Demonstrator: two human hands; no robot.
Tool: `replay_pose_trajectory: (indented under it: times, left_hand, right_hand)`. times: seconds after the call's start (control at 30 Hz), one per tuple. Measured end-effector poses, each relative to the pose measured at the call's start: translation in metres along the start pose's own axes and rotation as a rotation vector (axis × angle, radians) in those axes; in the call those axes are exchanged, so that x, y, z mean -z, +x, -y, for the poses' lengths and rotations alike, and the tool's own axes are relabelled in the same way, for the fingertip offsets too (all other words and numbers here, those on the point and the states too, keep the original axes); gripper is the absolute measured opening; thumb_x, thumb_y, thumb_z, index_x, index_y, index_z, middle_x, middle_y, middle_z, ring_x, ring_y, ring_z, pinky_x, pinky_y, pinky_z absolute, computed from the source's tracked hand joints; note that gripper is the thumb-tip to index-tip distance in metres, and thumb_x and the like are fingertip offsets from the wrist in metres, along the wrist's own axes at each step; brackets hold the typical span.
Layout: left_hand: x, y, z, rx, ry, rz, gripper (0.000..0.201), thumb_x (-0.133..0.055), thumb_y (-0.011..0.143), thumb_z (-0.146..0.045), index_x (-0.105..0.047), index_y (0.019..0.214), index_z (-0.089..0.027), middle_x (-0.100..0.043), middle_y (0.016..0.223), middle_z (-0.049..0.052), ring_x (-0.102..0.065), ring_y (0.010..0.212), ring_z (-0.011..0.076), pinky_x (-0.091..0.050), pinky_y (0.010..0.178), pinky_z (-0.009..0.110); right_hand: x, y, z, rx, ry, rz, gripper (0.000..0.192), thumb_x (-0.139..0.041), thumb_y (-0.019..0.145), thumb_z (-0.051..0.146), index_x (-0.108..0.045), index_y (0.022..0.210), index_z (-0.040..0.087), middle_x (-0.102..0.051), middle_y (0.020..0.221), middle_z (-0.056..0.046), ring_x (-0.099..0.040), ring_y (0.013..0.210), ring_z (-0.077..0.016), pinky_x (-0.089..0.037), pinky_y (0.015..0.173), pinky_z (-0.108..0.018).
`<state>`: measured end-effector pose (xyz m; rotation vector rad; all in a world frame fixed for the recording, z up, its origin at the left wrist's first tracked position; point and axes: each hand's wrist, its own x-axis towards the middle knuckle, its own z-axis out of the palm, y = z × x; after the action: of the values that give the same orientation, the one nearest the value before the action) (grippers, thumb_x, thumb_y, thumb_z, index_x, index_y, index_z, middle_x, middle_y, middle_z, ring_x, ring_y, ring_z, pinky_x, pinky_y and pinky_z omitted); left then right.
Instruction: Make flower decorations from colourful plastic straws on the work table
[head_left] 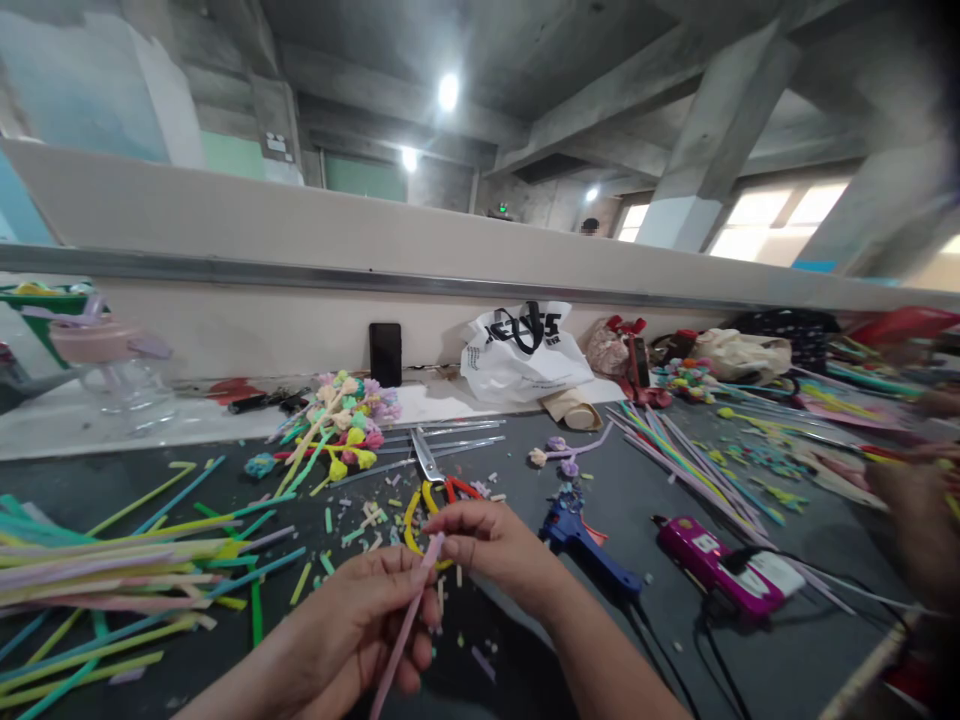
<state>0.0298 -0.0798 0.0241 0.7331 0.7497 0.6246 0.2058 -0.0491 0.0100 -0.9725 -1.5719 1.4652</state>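
On my feed the L hand (379, 605) has the pink strip (403, 640) clamped btwn thumb & fingers, just this side of the scissors (429, 462). Its long axis runs from bottom ctr up, away & slightly R, so the R hand (495, 548) is nearer the far tip; fingertips meet it, can't tell if pinched.

2 bare forearms (604, 650), bare left hand (367, 605), bare right hand (506, 550)

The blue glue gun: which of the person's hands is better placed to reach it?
Probably the right hand: it is nearer the blue glue gun, while the left hand, farther away, grips the pink strip.
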Motion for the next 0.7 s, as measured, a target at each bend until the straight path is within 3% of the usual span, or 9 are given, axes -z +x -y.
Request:
replay_pose_trajectory:
  times: [0.13,0.37,0.5,0.6,0.7]
  left_hand:
    - [-0.002,-0.002,0.001,-0.013,0.004,0.02,0.018,-0.055,0.077,-0.032,-0.05,0.078,-0.015,-0.056,0.063,0.0,-0.048,0.041,0.0063,-0.038,0.035,0.016]
    - [-0.004,-0.005,0.003,0.014,-0.003,0.022,0.023,-0.053,0.077,-0.037,-0.051,0.085,-0.016,-0.058,0.063,0.0,-0.048,0.039,0.0064,-0.038,0.034,0.015]
    - [-0.008,-0.009,-0.001,0.14,0.065,0.109,0.023,-0.05,0.076,-0.038,-0.056,0.082,-0.016,-0.059,0.055,0.002,-0.048,0.037,0.007,-0.031,0.033,0.013]
    - [-0.01,-0.01,-0.004,0.31,0.244,0.141,0.01,-0.06,0.066,-0.023,-0.058,0.068,-0.013,-0.054,0.044,0.0,-0.039,0.032,0.0032,-0.022,0.031,0.011]
    - [-0.007,-0.007,-0.002,0.374,0.283,0.126,0.013,-0.062,0.063,-0.021,-0.06,0.072,-0.012,-0.058,0.05,0.002,-0.048,0.038,0.0068,-0.028,0.034,0.012]
  right_hand:
    - [-0.004,-0.002,-0.003,-0.027,0.278,0.102,0.028,-0.072,0.064,0.024,-0.064,0.089,0.016,-0.062,0.079,-0.001,-0.055,0.07,-0.01,-0.038,0.07,-0.024]
    - [-0.002,-0.003,-0.003,0.005,0.302,0.045,0.013,-0.07,0.067,0.02,-0.063,0.076,0.013,-0.061,0.066,0.0,-0.051,0.057,-0.0079,-0.033,0.054,-0.02]
    - [0.011,-0.004,-0.001,0.047,0.434,-0.043,0.012,-0.069,0.067,0.02,-0.062,0.073,0.014,-0.059,0.063,0.0,-0.043,0.049,-0.006,-0.032,0.05,-0.02]
    - [0.019,-0.005,-0.001,0.067,0.503,-0.045,0.012,-0.068,0.068,0.023,-0.06,0.073,0.016,-0.056,0.063,0.002,-0.041,0.048,-0.0059,-0.033,0.049,-0.021]
    - [0.018,-0.004,-0.003,0.044,0.478,-0.018,0.013,-0.069,0.066,0.022,-0.062,0.072,0.013,-0.057,0.062,0.001,-0.041,0.048,-0.0055,-0.033,0.049,-0.02]
